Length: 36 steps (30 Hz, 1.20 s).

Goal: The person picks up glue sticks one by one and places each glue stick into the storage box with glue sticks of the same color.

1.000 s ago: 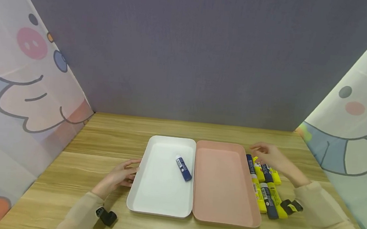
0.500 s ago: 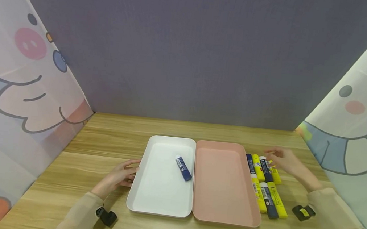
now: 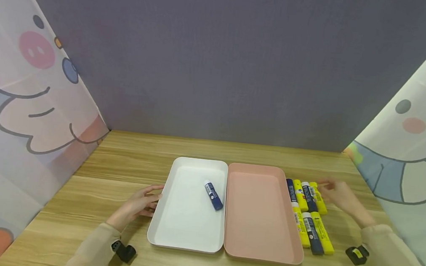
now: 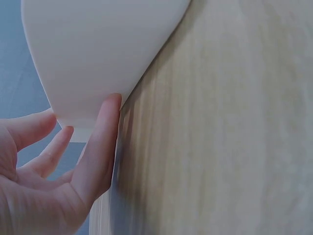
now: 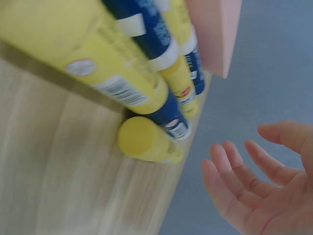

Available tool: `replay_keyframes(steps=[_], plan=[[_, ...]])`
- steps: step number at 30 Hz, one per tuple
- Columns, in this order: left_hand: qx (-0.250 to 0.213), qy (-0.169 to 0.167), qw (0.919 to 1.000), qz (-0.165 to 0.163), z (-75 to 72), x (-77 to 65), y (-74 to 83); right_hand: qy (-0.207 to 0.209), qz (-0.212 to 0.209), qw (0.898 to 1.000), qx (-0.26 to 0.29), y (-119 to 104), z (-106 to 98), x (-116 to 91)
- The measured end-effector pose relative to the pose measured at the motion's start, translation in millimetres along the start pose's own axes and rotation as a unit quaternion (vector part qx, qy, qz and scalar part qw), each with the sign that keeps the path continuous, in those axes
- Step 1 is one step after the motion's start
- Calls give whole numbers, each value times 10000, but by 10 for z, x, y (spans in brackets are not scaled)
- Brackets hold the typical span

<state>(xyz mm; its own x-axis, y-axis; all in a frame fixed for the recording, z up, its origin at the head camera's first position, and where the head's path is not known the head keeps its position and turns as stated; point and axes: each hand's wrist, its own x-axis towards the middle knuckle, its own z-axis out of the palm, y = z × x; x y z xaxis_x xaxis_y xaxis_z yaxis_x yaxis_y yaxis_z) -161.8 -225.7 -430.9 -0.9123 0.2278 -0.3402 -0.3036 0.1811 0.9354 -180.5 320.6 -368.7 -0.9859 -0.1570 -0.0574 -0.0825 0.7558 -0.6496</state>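
Observation:
My left hand (image 3: 138,204) rests against the left wall of the white tray (image 3: 185,228); in the left wrist view its straight fingertips touch the tray's outer side. One navy glue stick (image 3: 213,196) with a white cap lies inside that tray. My right hand (image 3: 338,195) hovers just right of the far yellow glue stick (image 3: 318,198), fingers relaxed and holding nothing. In the right wrist view, the palm and spread fingers (image 5: 264,164) show apart from the glue sticks. Several yellow and navy glue sticks, among them a navy one (image 3: 312,234), lie in two rows there.
A pink tray (image 3: 264,239) stands against the white tray's right side, with the glue sticks along its own right wall. All rest on a wooden table (image 3: 127,155). A dark grey panel (image 3: 234,67) rises behind, and printed cloths (image 3: 419,125) flank both sides.
My right hand has moved right across the far row of glue sticks, uncovering the ones beneath it. The left hand and both trays have stayed in place.

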Motion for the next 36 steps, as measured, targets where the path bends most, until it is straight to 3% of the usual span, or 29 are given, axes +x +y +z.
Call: replay_keyframes(steps=[23,36], plan=[[-52,-25,10000,50,3,-11,2,98,278,9986,-443,299,124,50],[-56,32,10000,9,-5,8,-19,-238,906,9949,-360,366,167,103]])
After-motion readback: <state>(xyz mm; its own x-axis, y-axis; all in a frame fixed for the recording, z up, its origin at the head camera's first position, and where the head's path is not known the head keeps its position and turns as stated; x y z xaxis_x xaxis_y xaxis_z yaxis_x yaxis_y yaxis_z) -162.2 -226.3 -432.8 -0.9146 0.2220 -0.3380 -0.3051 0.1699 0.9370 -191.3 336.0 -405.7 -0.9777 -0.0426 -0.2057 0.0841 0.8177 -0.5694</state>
